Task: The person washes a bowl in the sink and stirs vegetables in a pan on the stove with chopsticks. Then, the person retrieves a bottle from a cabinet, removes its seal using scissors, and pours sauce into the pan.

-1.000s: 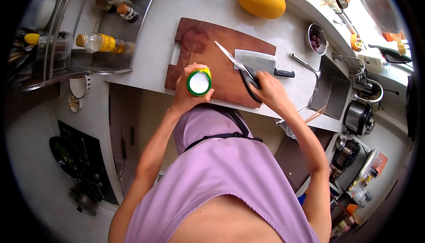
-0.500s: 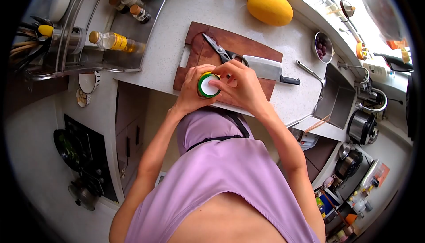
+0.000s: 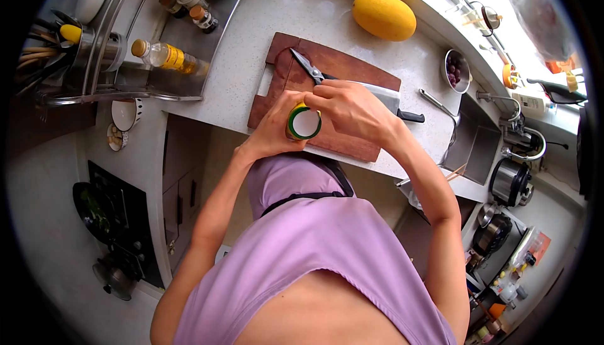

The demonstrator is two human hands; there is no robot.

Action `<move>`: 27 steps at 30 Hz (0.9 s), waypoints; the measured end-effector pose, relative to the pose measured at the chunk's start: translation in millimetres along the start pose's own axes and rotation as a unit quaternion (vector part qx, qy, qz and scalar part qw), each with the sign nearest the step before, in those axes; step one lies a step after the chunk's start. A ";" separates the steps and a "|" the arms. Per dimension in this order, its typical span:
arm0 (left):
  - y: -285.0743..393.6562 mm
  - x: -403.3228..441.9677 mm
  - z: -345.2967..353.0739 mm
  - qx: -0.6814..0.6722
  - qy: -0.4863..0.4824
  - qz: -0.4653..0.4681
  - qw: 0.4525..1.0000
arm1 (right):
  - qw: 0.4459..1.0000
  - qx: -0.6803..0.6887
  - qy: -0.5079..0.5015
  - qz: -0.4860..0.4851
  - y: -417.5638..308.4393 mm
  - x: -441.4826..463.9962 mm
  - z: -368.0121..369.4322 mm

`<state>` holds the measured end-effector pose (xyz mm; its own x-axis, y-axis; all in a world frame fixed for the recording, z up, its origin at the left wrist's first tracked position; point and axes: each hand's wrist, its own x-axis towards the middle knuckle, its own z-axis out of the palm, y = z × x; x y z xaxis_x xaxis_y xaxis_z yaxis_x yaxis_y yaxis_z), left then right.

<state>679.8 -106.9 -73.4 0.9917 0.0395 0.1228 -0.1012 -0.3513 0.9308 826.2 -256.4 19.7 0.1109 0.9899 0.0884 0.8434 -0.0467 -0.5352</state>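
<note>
A small container (image 3: 304,123) with a green rim, yellow side and white top is held in my left hand (image 3: 275,123), fingers wrapped round it. My right hand (image 3: 352,110) has its fingers bent together at the container's upper right rim; what they pinch, if anything, is too small to make out. Beyond the hands, scissors (image 3: 306,66) lie on the brown cutting board (image 3: 358,68), their handles mostly hidden by my right hand. A cleaver (image 3: 385,95) rests on the board's right part, partly covered by the same hand.
A yellow melon (image 3: 384,16) lies at the back of the counter. To the right are a bowl of dark fruit (image 3: 455,71), a long-handled utensil (image 3: 438,101) and the sink (image 3: 473,140). On the left, a metal rack (image 3: 189,43) holds an oil bottle (image 3: 165,57) and jars.
The scissors have gone from my right hand onto the board. My right hand has come to the container and shifted from over its white top to its rim.
</note>
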 end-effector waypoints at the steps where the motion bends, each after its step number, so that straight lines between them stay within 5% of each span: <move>1: 0.1 0.7 -1.2 -0.027 -0.016 -0.010 0.999 | 0.999 -0.003 0.011 -0.030 5.3 2.1 1.7; 5: -6.4 -3.7 -9.2 -0.130 -0.020 -0.087 0.987 | 0.989 0.143 -0.012 0.019 25.3 0.1 17.3; 7: -7.4 -2.5 -15.0 -0.129 -0.044 -0.058 0.989 | 0.891 0.424 -0.027 0.158 31.5 -2.8 35.4; 8: -9.0 -1.8 -10.4 -0.174 -0.009 -0.046 0.984 | 0.843 0.519 0.005 0.142 35.0 -5.7 49.6; 12: -6.7 0.3 -3.2 -0.067 0.077 0.000 0.995 | 0.758 0.597 0.104 0.243 14.6 -5.9 54.1; 13: -7.5 0.2 -1.3 -0.065 0.077 -0.003 0.995 | 0.756 0.599 0.103 0.242 7.3 -6.1 49.9; 16: -7.9 -2.5 2.8 -0.009 0.106 0.010 0.994 | 0.892 0.371 0.178 0.185 0.6 -8.5 51.3; 19: -0.5 -7.4 18.4 -0.141 0.185 -0.066 0.970 | 0.928 0.237 0.217 0.189 -4.8 -7.2 53.7; 23: -11.9 -8.0 19.2 -0.104 0.201 -0.019 0.974 | 0.975 0.044 0.200 0.088 -7.6 0.0 36.9; 25: -13.5 -2.8 2.0 -0.226 0.108 -0.062 0.966 | 0.975 0.054 0.198 0.086 9.7 5.2 37.2; 27: -18.7 2.2 -13.7 -0.234 0.062 -0.065 0.968 | 0.956 0.202 0.189 0.097 29.8 15.1 47.5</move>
<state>682.7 -87.4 -85.9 0.9841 0.1774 0.0083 -0.0310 0.1257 0.9916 828.0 -236.5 -34.8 0.4920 0.8446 0.2110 0.5239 -0.0937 -0.8466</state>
